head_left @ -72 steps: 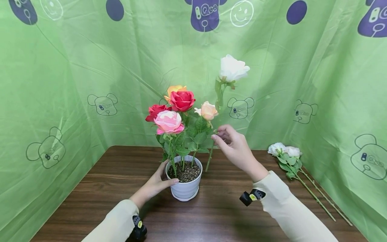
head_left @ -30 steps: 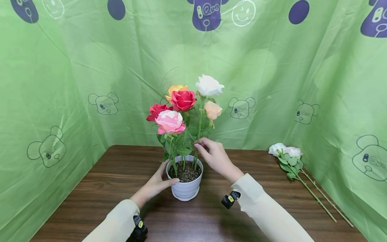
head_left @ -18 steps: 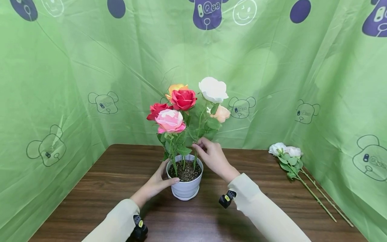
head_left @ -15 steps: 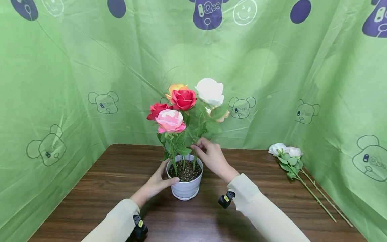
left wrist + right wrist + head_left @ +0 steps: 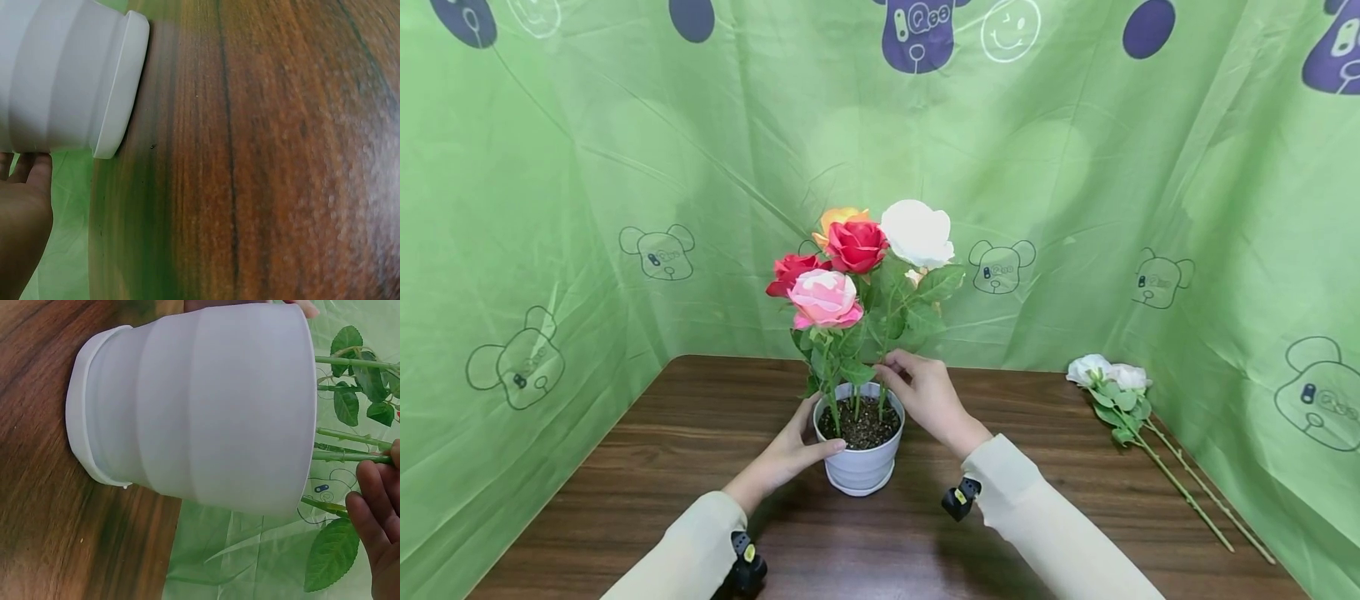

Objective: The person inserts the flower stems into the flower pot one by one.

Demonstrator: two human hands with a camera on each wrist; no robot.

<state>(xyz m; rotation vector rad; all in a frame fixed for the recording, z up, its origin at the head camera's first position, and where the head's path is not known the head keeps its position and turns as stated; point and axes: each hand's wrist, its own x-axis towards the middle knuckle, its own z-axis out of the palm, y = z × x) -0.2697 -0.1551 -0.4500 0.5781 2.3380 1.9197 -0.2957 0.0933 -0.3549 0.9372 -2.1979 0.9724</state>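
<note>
At left, the left hand [image 5: 788, 450] is clamped on the round, ribbed white pot [image 5: 859, 472], its thumb at the near rim; the pot stands upright in its white saucer [image 5: 76, 419] on the dark brown wood-grain surface [image 5: 647, 467]. Above the dark, granular soil [image 5: 867, 429] we see, in order, a small red rose [image 5: 793, 272], a pink-and-white rose [image 5: 825, 300], an orange-yellow rose [image 5: 841, 221] and a larger red rose [image 5: 857, 247]. To their right stands the large white rose [image 5: 917, 234] with layered petals, a pale peach rose [image 5: 913, 277] mostly hidden behind it. The right hand [image 5: 929, 397] pinches a slender green stem [image 5: 350, 457], which we take to be the large white rose's, just above the pot's rim. At far right, two cut white roses [image 5: 1127, 377] lie side by side, well apart from the pot.

We judge the step in hand to be seating the large white rose in the soil; how deep it sits we cannot tell. The next move calls, in our view, for steady downward pressure along the stem while the left hand braces the pot.
</note>
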